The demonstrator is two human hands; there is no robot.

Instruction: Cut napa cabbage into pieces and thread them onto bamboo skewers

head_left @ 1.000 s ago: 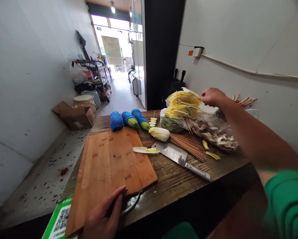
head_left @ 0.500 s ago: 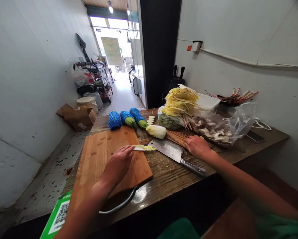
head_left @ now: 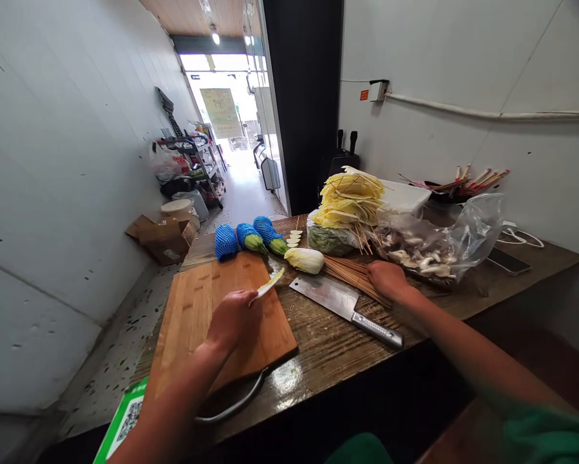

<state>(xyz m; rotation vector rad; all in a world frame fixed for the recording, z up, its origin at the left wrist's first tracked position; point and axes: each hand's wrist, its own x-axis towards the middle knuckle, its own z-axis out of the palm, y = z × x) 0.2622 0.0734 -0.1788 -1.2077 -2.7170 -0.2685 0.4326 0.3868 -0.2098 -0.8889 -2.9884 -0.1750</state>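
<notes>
My left hand [head_left: 234, 316] is closed round the base of a cabbage leaf [head_left: 272, 283], holding it tilted over the wooden cutting board [head_left: 192, 303]. On the right, my right hand [head_left: 388, 280] is closed at the bundle of bamboo skewers [head_left: 350, 272]; its fingertips are hidden, so whether a skewer is in them does not show. A cleaver [head_left: 328, 295] lies flat between the hands, its handle toward me. Behind it rests a small napa cabbage [head_left: 306, 260]. Farther back, skewered cabbage leaves [head_left: 351, 196] are piled high.
Zucchini in blue foam nets [head_left: 253, 238] lie behind the board beside a skewer of pale slices [head_left: 295, 238]. A clear bag of mushrooms [head_left: 424, 251], a white tray [head_left: 405, 196] and a phone [head_left: 509, 261] occupy the right side. A green QR sign [head_left: 125, 419] is at the near left.
My left hand has turned the cabbage leaf from nearly level to slanting upward. My right hand has stayed by the skewers, its fingers now more hidden. The view has shifted slightly.
</notes>
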